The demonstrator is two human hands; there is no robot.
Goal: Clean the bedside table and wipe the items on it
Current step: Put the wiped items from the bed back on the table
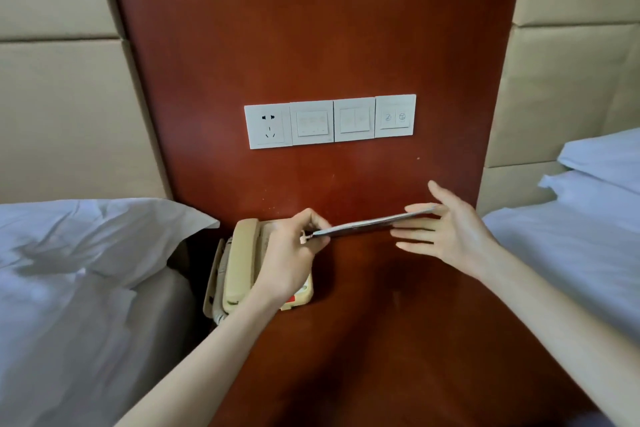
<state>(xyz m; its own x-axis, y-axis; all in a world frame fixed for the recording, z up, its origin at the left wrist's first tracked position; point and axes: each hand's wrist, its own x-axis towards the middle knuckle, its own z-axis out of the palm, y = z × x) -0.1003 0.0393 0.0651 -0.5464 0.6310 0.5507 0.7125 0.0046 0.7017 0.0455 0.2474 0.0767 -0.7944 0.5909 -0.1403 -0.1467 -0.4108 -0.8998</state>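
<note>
- Where the view begins at the left, a bed point(69, 288) with a white pillow point(104, 229) lies beside the table point(398, 340), a reddish-brown wooden top.
- Phone point(242, 263): beige, handset in its cradle, standing on the table's left rear part, close to the bed.
- Left hand point(291, 253): above the phone, fingers closed in a pinch on the left end of a thin flat card point(374, 222).
- Card: held level above the table, seen nearly edge-on, spanning between the two hands; its face cannot be read.
- Wall plates point(329, 121): one socket and three switch panels in a row on the wooden panel point(311, 28) behind the table.
- Right hand point(446, 229): open, fingers spread, fingertips touching the card's right end.
- Second bed point(571, 236): white linen, at the right edge.
</note>
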